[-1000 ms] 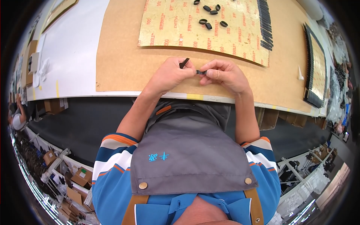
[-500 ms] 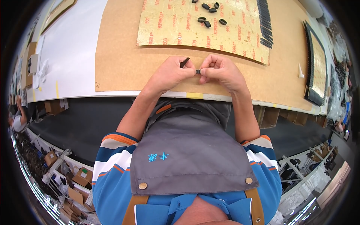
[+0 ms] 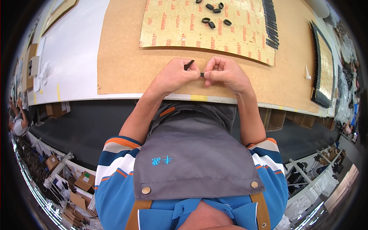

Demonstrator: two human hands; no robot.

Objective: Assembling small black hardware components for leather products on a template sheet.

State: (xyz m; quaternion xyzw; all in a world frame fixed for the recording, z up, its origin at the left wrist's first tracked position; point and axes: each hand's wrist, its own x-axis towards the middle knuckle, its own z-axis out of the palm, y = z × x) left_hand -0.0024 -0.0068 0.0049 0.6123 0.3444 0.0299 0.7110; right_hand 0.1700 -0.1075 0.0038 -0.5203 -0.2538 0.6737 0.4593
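Observation:
Over the tan board (image 3: 122, 73), near the table's front edge, my hands are held close together. Closed fingers of my left hand (image 3: 175, 76) grip a narrow black strip (image 3: 189, 65), one end of which pokes up past the knuckles. My right hand (image 3: 227, 74) pinches a short dark piece that shows between the two thumbs. It looks like the other end of the strip, though fingers hide the part between. Beyond my hands lies a yellowish sheet (image 3: 165, 34) with red print. Several small black loops (image 3: 206, 20) rest on it, and black strips (image 3: 271, 25) line its right edge.
At the far right another sheet (image 3: 326, 63) is edged with black strips, and a white cone-shaped nozzle (image 3: 307, 73) stands beside it. Small boxes (image 3: 32, 65) sit at the table's left end. A person (image 3: 19, 120) is at the far left. Cartons (image 3: 56, 109) are below the table.
Both hands stay almost in place, with only a slight shift of the fingers. Less of the dark piece between the thumbs shows now. At the far left the other person's arms have moved.

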